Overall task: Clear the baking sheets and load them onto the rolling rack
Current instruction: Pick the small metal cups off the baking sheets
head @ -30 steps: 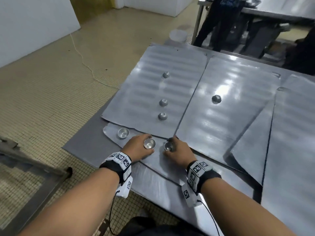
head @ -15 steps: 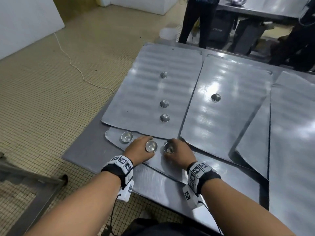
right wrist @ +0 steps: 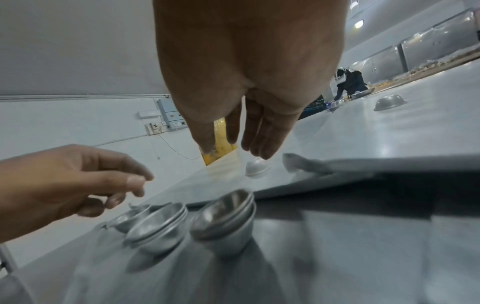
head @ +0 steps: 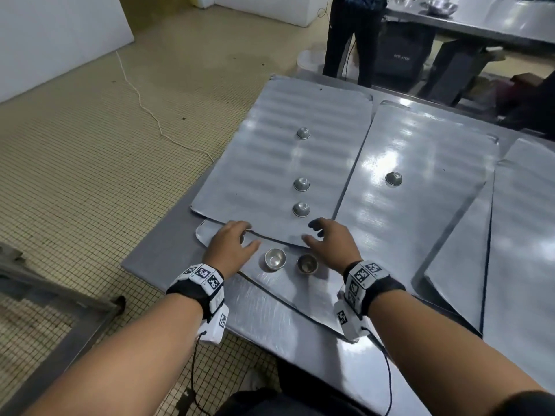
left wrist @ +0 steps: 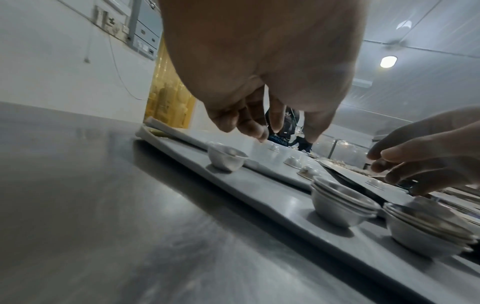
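Two stacks of small metal cups, one [head: 275, 259] left and one [head: 307, 263] right, stand upright on the near baking sheet [head: 285, 295]. My left hand [head: 244, 235] hovers just beyond them with loosely curled fingers and holds nothing; it covers a single upright cup [left wrist: 226, 159]. My right hand [head: 312, 232] is spread with straight fingers [right wrist: 259, 142] over the front edge of the ridged left sheet [head: 264, 163]. On that sheet lie three upturned cups, the nearest [head: 301, 209]. Another upturned cup [head: 393, 178] sits on the middle sheet [head: 420, 223].
More overlapping sheets [head: 525, 235] cover the steel table to the right. The table's left edge [head: 144, 259] drops to tiled floor with a white cable [head: 144, 106]. A metal frame [head: 60, 295] stands low at left. A person [head: 348, 34] stands beyond the far edge.
Both hands have let go of the two cup stacks and moved forward. The stacks now stand free on the near sheet.
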Demonstrator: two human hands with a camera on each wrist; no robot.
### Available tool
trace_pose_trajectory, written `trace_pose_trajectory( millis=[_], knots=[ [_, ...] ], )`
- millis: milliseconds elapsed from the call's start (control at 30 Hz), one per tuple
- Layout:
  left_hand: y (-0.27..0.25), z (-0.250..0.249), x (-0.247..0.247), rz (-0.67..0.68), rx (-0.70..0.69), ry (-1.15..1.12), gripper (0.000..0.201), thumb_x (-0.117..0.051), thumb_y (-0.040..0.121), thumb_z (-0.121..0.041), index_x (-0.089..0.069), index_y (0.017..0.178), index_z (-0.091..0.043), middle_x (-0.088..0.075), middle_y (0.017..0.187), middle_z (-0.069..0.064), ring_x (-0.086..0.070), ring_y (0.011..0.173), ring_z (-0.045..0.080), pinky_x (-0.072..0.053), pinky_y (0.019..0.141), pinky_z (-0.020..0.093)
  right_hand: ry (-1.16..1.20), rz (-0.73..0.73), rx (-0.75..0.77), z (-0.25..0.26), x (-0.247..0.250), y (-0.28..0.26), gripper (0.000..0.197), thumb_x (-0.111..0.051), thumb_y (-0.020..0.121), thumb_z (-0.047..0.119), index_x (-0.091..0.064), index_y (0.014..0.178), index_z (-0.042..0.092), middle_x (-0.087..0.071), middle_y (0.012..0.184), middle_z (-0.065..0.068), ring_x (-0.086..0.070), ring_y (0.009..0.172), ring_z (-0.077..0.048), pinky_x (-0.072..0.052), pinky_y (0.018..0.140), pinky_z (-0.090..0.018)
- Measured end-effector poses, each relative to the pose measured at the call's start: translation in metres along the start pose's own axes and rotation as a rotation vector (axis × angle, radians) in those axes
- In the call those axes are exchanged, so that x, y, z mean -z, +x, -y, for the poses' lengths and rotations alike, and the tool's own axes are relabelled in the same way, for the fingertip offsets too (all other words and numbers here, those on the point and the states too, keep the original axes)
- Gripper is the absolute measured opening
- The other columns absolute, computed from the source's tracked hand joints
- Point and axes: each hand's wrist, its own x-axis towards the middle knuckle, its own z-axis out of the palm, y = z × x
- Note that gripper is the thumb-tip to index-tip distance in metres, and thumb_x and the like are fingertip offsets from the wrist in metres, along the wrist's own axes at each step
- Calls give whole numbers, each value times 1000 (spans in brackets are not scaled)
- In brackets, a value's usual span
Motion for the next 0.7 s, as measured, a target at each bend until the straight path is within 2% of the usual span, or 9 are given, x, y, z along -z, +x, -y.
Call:
trace_pose_trajectory(
  millis=[100, 167, 300, 500, 567, 700],
  knots=[
    [2, 13, 6, -42, 66, 50, 49, -74, 83, -34, -61, 126, -15, -56, 127, 6, -52, 119, 25, -43, 101, 35, -14, 0, 10, 1, 9, 24, 36, -70, 89, 34, -66, 119, 16, -67, 118, -4, -66, 97, -19, -54, 87, -37],
    [4, 21, 8, -35, 126, 78, 55, -76, 80, -35, -59, 129, -17, -53, 130, 6, -48, 123, 27, -40, 102, 35, -44, 25, 9, 0, 10, 43, 38, -70, 88, 36, -66, 121, 17, -66, 120, -5, -65, 99, -22, -53, 88, -40],
    [9, 33, 8, 37, 194, 74, 63, -79, 74, -35, -57, 130, -18, -51, 131, 8, -50, 122, 28, -39, 104, 33, -105, 98, 18, -1, 6, 75, 44, -69, 88, 37, -61, 127, 20, -61, 124, -8, -64, 105, -28, -51, 88, -38],
    [11, 41, 4, 70, 244, 46, 53, -76, 73, -35, -60, 122, -21, -57, 123, 6, -54, 115, 26, -46, 99, 38, -112, 206, 29, 2, -5, 108, 57, -66, 89, 33, -51, 143, 22, -53, 142, -8, -58, 120, -30, -46, 100, -38],
    [12, 42, 3, 74, 244, 56, 49, -76, 73, -36, -61, 117, -21, -57, 120, 5, -54, 113, 26, -47, 97, 39, -120, 235, 18, 4, -9, 114, 57, -64, 91, 31, -49, 145, 21, -53, 144, -9, -56, 124, -31, -45, 102, -38],
    [16, 44, 0, 49, 278, 112, 54, -75, 72, -45, -59, 120, -25, -57, 125, 1, -55, 116, 24, -46, 98, 43, -184, 271, 23, 2, -16, 120, 51, -60, 91, 24, -53, 141, 20, -55, 141, -11, -55, 126, -33, -44, 102, -38]
  ],
)
